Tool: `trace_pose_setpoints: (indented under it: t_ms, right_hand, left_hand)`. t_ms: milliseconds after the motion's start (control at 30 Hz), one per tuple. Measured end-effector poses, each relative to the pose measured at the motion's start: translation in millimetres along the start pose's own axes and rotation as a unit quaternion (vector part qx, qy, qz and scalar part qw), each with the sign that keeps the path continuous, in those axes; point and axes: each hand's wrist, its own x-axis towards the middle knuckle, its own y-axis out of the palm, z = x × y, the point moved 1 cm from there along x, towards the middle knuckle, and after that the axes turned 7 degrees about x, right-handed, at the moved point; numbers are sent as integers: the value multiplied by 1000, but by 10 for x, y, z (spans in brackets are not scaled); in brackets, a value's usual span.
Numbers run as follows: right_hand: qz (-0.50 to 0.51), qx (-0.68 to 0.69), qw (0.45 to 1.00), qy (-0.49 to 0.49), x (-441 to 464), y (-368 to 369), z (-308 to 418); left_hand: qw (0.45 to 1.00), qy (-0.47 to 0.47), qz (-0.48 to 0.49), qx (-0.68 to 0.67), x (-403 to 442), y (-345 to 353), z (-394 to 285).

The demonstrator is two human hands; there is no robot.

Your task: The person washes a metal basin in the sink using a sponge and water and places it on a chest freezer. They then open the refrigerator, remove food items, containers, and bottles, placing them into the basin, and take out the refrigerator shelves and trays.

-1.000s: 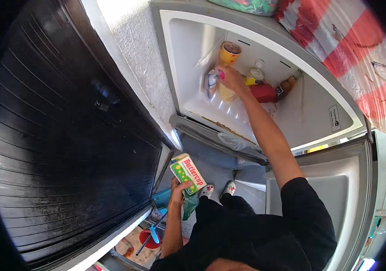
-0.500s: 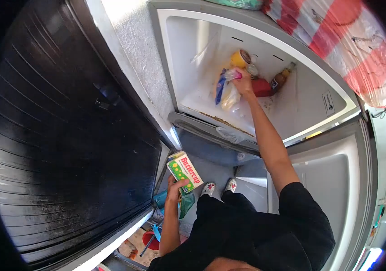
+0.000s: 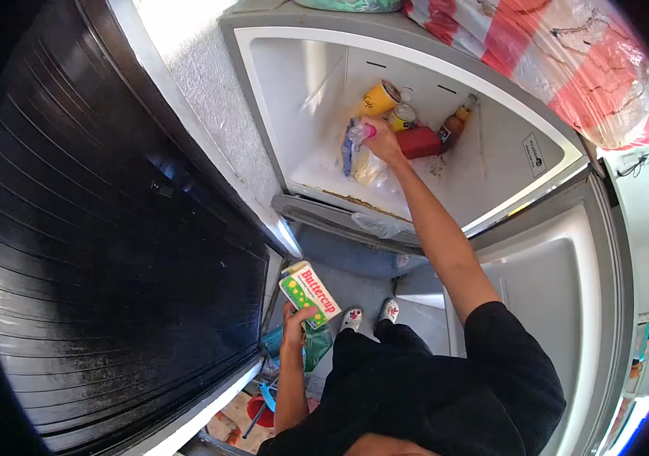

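My left hand (image 3: 295, 325) is wrapped round a white and green Buttercup box (image 3: 310, 295), tilted low above the floor. A green plastic bag (image 3: 317, 346) hangs just below that hand; whether it is gripped too, I cannot tell. Inside the open freezer compartment, my right hand (image 3: 383, 140) is closed on the top of a clear plastic bag (image 3: 372, 173) with blue and pale yellow contents. Something small and bright pink (image 3: 371, 131) shows at the fingertips. Close by lie a yellow cup (image 3: 378, 99), a yellow can (image 3: 401, 117), a red container (image 3: 419, 143) and a brown bottle (image 3: 455, 127).
The freezer door (image 3: 541, 304) stands open on the right. A dark ribbed door (image 3: 127, 243) fills the left. Red and white plastic-wrapped bundles (image 3: 537, 57) sit on top of the fridge. Thin plastic (image 3: 378, 223) hangs at the freezer's lower edge.
The view has shifted slightly, showing more of the yellow cup and can. My right hand stays at the plastic bag, and my left hand still holds the Buttercup box.
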Motion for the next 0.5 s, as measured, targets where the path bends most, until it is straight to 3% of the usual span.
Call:
trace_pose_setpoints:
  t_ms: [167, 500]
  right_hand:
    - [-8, -4, 998, -57, 17, 51, 111]
    - [1, 28, 999, -23, -233, -91, 774]
  left_hand:
    - [1000, 3, 4, 23, -8, 10, -15]
    - [999, -1, 14, 30, -40, -91, 76]
